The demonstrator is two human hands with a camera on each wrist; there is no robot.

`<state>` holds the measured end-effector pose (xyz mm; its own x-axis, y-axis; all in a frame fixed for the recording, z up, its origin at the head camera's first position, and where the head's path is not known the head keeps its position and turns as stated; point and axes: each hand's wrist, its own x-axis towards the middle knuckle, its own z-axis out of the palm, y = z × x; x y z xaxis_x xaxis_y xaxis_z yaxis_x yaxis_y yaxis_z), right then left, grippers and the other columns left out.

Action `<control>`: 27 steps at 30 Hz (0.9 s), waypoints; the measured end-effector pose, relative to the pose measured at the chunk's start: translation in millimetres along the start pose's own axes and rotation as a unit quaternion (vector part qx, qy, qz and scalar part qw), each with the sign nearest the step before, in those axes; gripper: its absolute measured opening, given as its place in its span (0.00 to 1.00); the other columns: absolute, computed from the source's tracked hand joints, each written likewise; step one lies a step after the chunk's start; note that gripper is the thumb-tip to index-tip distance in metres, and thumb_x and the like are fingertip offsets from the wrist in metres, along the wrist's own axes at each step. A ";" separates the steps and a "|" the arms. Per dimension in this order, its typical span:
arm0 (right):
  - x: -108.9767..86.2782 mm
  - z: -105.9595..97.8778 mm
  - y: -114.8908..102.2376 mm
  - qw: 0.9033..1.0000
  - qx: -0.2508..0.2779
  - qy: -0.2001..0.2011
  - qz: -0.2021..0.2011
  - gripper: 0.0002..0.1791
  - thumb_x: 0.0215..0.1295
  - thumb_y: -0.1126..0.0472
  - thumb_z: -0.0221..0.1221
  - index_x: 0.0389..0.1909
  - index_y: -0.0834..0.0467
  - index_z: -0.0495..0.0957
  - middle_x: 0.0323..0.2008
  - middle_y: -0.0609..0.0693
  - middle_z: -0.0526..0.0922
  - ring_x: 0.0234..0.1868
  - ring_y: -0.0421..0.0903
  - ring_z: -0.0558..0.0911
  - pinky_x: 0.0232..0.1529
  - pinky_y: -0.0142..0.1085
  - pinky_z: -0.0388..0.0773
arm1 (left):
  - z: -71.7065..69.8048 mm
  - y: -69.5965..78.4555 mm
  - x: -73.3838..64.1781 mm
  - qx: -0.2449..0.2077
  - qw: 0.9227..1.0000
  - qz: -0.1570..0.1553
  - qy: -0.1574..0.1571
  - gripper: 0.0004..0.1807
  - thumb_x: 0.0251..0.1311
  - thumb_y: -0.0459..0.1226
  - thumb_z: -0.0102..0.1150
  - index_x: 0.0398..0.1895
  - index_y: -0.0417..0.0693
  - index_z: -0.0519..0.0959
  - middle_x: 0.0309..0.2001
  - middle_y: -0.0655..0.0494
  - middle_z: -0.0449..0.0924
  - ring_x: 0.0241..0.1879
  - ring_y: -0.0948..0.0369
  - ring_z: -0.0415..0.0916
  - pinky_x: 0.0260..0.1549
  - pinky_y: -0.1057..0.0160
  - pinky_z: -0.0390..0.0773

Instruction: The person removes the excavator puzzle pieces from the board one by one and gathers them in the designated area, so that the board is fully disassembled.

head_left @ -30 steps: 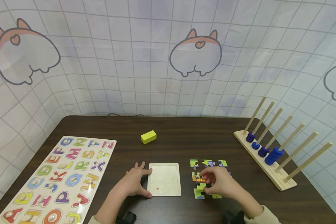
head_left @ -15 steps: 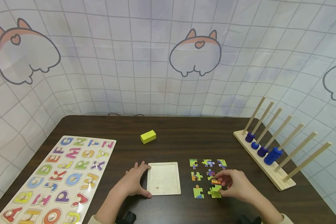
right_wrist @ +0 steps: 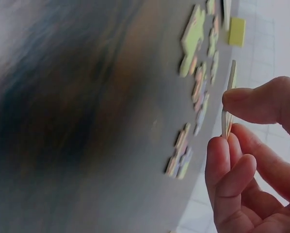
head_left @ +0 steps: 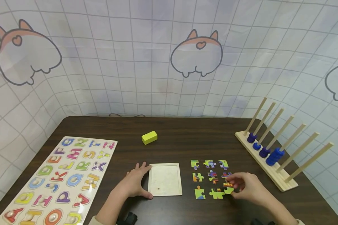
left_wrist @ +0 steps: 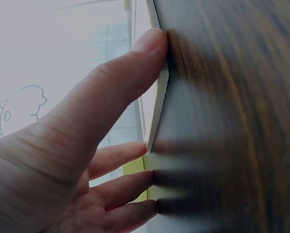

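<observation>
My right hand pinches a green jigsaw piece with a red-orange part between thumb and fingertips. In the right wrist view this piece is seen edge-on, raised off the table. Several other jigsaw pieces lie spread in rows just left of that hand. At the middle, a pale square wooden puzzle tray with a raised rim lies flat with no pieces in it. My left hand rests at its left side, thumb at the near corner and forefinger at the far one; the other fingertips touch the table.
A large alphabet board with knobbed letters covers the left of the dark table. Behind the tray lies a yellow block. On the right stands a wooden peg rack with upright rods and blue rings.
My right hand has moved rightward across the jigsaw pieces, carrying the pinched piece to the right end of the lower row. My left hand stays by the tray.
</observation>
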<state>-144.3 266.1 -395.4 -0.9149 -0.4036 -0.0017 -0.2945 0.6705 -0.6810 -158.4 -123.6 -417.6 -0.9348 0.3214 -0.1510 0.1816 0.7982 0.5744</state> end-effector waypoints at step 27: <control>-3.6 -4.8 25.5 0.999 -0.011 -0.047 -0.003 0.19 0.38 0.71 0.66 0.38 0.66 0.79 0.28 0.48 0.78 0.26 0.34 0.74 0.21 0.30 0.74 | -1.1 -1.4 -1.9 0.003 1.000 0.000 -0.007 0.55 0.27 0.47 0.79 0.64 0.39 0.64 0.66 0.35 0.54 0.65 0.37 0.46 0.51 0.29 0.51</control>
<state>-149.8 287.6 -409.2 -0.8834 -0.4637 -0.0675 -0.3069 0.6815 -0.6643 -157.2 -125.9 -417.2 -0.9303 0.3290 -0.1620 0.1842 0.8012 0.5693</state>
